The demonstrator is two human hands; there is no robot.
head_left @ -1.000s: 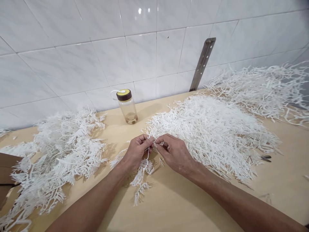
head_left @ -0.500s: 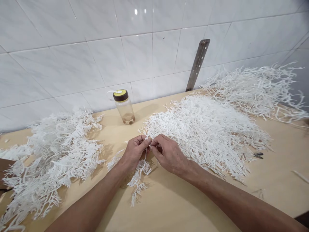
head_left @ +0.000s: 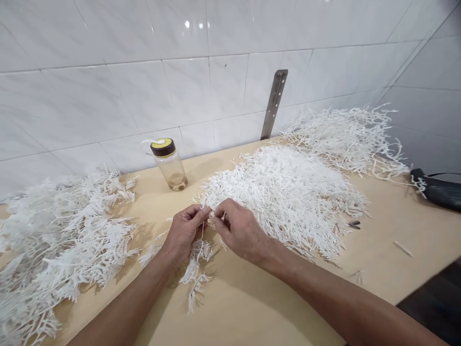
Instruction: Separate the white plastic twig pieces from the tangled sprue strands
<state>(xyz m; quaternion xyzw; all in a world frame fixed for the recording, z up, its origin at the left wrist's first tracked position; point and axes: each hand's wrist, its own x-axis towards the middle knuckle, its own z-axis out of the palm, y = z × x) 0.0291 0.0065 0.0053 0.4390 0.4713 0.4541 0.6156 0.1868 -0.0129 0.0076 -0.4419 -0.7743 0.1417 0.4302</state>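
Note:
Pinched between the thumb and fingers of my left hand is a white branching plastic sprig, its fringed lower branches hanging down over the table. My right hand is a short gap to the right, its fingers curled and their tips close together. Whatever it may hold is hidden or too small to make out. Right behind both hands spreads a large pile of white short-fringed pieces. To the left lies a bushy heap of similar white sprigs.
A clear bottle with a yellow and black lid stands behind my hands. A metal bracket leans on the tiled wall. Stringy white strands lie at the back right, near a black bag. A small dark tool pokes from the pile.
My right hand has come away from my left fingertips, leaving a gap. The sprig stays in my left hand. The view has turned right, bringing the black bag into sight.

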